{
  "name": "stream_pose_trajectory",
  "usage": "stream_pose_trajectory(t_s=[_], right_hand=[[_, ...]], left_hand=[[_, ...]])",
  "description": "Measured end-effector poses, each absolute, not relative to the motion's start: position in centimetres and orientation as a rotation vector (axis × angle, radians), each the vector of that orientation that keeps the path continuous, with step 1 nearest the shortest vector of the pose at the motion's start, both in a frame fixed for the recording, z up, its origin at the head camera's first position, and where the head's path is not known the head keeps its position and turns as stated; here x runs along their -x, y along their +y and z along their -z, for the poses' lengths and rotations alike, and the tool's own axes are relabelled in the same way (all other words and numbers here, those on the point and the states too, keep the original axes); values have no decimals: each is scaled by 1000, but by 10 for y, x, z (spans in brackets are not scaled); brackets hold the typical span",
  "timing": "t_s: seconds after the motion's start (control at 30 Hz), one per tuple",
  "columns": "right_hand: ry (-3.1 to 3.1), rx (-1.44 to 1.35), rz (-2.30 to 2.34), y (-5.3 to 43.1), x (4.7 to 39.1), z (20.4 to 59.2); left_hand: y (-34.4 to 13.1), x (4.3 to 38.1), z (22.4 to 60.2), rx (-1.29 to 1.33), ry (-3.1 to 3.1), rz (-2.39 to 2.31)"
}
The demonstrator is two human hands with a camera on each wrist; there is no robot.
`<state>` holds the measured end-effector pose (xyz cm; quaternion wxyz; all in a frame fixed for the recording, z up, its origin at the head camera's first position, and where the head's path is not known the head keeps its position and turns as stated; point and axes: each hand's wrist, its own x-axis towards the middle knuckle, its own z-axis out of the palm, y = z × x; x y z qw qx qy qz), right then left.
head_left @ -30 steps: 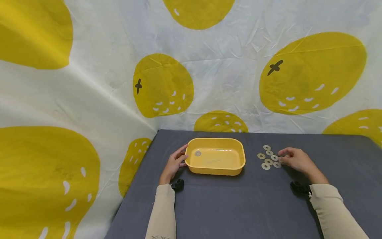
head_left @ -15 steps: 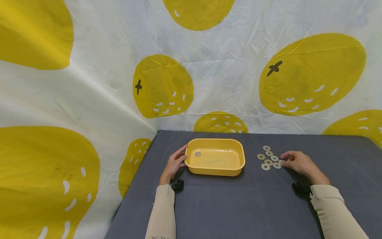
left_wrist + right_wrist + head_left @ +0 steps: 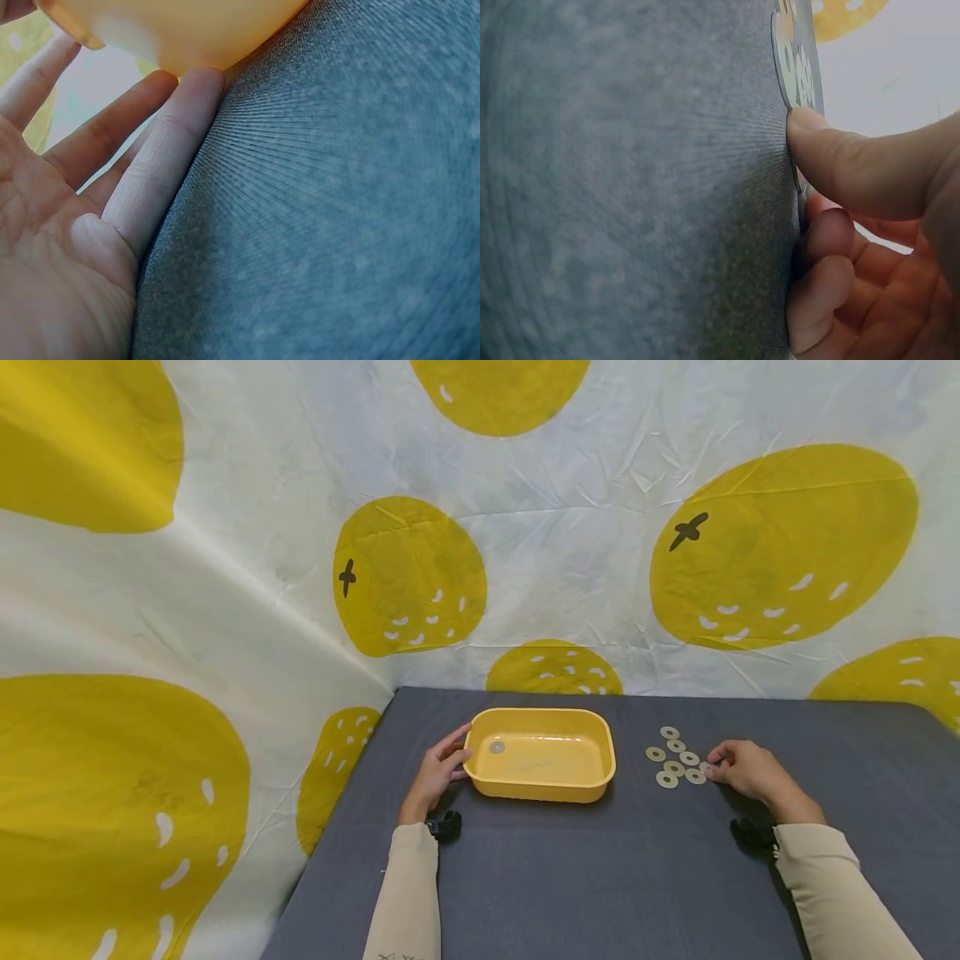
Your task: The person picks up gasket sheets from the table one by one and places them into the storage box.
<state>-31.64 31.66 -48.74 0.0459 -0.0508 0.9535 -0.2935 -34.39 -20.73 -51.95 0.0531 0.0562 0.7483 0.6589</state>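
Note:
A yellow plastic basin (image 3: 540,789) sits on the dark cloth, with one metal washer (image 3: 497,747) lying inside near its left end. My left hand (image 3: 435,775) holds the basin's left side, thumb at the rim and fingers (image 3: 161,161) against the outer wall. To the right, several flat round washers (image 3: 675,768) lie in a loose, partly overlapping group. At its right edge my right hand (image 3: 753,774) pinches a washer (image 3: 707,767) that is still down at the cloth. In the right wrist view the thumb (image 3: 855,161) covers part of that washer (image 3: 799,176).
A dark grey cloth (image 3: 570,877) covers the table. Behind it and at the left hangs a white sheet (image 3: 555,560) printed with big yellow fruit. Black straps with a small device (image 3: 447,827) are on both wrists.
My right hand shifted slightly toward me, and its thumb and finger closed on the rightmost washer. The left hand and the basin stayed in place.

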Motion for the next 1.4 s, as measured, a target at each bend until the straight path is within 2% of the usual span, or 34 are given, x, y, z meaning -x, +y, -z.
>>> stream_pose_trajectory(t_s=[0.7, 1.4], right_hand=[[2966, 209, 892, 317, 314, 493], [2817, 180, 1183, 317, 310, 486]], left_hand=[[-208, 346, 522, -170, 2273, -2009], [-209, 345, 523, -171, 2279, -2019]])
